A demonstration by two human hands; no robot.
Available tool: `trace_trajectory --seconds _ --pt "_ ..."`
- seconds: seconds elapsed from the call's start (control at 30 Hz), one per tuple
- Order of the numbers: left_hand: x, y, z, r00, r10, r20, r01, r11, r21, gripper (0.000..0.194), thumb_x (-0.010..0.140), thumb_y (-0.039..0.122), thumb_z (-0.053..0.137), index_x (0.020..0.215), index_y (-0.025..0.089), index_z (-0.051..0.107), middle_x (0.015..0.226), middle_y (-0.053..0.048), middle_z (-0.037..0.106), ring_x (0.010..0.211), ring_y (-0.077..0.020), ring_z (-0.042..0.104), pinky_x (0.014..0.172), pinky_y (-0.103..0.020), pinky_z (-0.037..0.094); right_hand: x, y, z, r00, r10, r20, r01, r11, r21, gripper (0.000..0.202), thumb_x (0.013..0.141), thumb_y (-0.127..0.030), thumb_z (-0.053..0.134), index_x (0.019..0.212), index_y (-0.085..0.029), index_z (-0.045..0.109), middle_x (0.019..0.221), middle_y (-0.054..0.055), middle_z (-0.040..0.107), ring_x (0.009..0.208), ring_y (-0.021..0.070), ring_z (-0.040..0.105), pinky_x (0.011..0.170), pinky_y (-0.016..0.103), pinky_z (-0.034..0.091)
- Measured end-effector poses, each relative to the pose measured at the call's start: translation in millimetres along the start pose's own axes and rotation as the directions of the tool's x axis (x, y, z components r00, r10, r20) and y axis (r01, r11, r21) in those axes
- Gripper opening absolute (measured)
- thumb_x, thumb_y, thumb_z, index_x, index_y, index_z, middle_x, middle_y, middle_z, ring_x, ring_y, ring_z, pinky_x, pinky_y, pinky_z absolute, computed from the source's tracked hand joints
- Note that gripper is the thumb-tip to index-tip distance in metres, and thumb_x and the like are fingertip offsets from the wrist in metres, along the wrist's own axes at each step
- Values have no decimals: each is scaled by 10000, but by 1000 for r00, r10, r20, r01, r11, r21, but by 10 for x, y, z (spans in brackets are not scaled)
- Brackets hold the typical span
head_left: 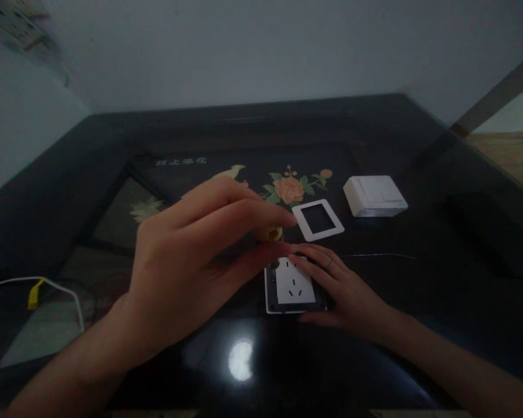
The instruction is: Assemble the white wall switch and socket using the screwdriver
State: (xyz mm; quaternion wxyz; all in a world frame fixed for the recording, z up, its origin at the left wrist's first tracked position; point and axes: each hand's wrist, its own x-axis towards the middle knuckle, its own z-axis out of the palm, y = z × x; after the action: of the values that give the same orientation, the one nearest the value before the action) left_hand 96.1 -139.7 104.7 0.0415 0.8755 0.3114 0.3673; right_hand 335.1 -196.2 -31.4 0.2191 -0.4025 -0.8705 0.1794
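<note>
A white socket panel (294, 284) with a dark surround lies on the dark glossy table. Above its upper left part, my left hand (204, 249) pinches a yellowish handle (270, 233) between thumb and fingers; the tool's lower end is mostly hidden. My right hand (340, 284), with a ring on one finger, rests on the right side and top edge of the socket, holding it against the table. Just behind lies a white square frame (303, 223) with an open middle.
A stack of white panels (375, 194) stands at the back right of the table (253, 128). At the left runs a white cable (63, 287) with a yellow tag (35, 295). A pale wall (244, 58) borders the table's back edge.
</note>
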Motion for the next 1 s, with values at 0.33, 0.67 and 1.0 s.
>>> trace_trajectory --seconds 0.33,0.67,1.0 --pt "-11 38 -84 984 -72 164 83 995 -60 198 927 269 623 1111 317 679 1041 48 724 919 -176 713 830 -249 574 8 0 -2 1000 -13 -17 13 1000 13 878 820 -440 708 1533 -234 239 1513 175 388 1407 337 336 1083 593 415" --pt "-9 21 -96 980 -114 163 133 985 -112 274 870 266 696 1132 340 671 972 43 730 857 -195 711 799 -273 573 7 -5 -8 1000 5 8 -5 1000 8 885 812 -448 714 1533 -226 251 1525 171 381 1414 337 337 1093 601 403" --pt "-16 31 1 997 -40 63 37 998 45 129 888 288 669 1017 284 675 915 12 694 801 -168 674 720 -240 548 3 2 -4 1000 -1 4 1 1000 14 894 817 -431 713 1539 -239 222 1526 169 369 1408 339 333 1086 603 409"
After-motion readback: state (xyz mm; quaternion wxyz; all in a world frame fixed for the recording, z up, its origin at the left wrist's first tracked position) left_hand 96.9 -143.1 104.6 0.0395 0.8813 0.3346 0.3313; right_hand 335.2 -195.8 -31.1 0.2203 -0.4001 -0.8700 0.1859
